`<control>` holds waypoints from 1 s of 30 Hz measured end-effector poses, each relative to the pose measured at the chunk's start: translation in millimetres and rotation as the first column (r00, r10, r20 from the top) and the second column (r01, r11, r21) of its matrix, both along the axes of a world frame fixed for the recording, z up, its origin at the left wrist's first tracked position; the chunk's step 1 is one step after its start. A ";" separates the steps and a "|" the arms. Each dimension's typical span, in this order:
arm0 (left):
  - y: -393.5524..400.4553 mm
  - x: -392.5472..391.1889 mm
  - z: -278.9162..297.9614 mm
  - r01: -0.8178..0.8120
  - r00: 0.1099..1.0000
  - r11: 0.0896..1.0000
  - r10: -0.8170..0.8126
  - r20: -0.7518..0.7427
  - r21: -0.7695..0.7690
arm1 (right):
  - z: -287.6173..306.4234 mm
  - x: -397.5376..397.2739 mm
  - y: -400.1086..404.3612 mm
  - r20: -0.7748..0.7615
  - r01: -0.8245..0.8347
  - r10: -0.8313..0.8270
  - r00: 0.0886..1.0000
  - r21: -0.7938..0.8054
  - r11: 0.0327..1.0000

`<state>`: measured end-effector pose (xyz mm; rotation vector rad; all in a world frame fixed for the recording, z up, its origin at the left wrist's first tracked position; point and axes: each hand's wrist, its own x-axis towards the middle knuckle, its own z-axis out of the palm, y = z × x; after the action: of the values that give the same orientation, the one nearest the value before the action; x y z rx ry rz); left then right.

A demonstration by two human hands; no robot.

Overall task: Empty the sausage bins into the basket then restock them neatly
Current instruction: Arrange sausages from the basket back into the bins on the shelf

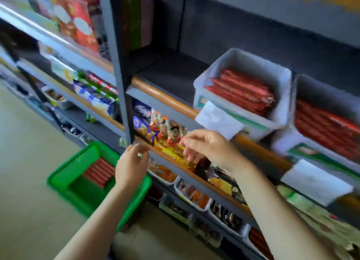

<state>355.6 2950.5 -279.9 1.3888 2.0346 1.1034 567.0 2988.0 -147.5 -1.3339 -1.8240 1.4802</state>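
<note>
Two white bins (pixel 243 88) (pixel 323 123) of red sausages (pixel 241 91), neatly stacked

Grey metal shelving (pixel 115 45) with orange-edged shelves stands on pale floor (pixel 23 142).

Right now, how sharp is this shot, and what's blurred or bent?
Head view: motion blur smears everything, worst on the upper-left boxes; both hands look soft, sausage bins and green basket are readable but labels aren't; wide-angle lens tilts the shelves; lighting even, no glare.
</note>
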 end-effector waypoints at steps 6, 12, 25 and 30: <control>-41.9 -157.6 -139.8 -0.116 0.993 0.879 0.099 -0.061 -0.463 | -194.9 -172.2 42.7 0.243 0.040 0.029 0.970 -0.275 0.961; -58.3 -264.1 -236.9 -0.143 0.986 0.730 0.164 -0.032 -0.669 | -345.8 -307.6 50.9 0.399 -0.019 0.212 0.892 -0.435 0.900; -49.3 -350.7 -368.1 -0.098 0.990 0.774 0.010 -0.143 -0.625 | -531.1 -421.5 129.7 0.757 -0.110 0.234 0.611 -0.212 0.971; -51.8 -355.5 -374.9 -0.119 0.987 0.797 0.031 -0.157 -0.592 | -557.9 -438.7 140.4 0.818 -0.095 0.209 0.536 -0.187 0.978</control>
<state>0.1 2898.7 -654.8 1.0730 2.2742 0.3149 128.3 3128.4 -705.4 -2.2742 -2.4868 1.0743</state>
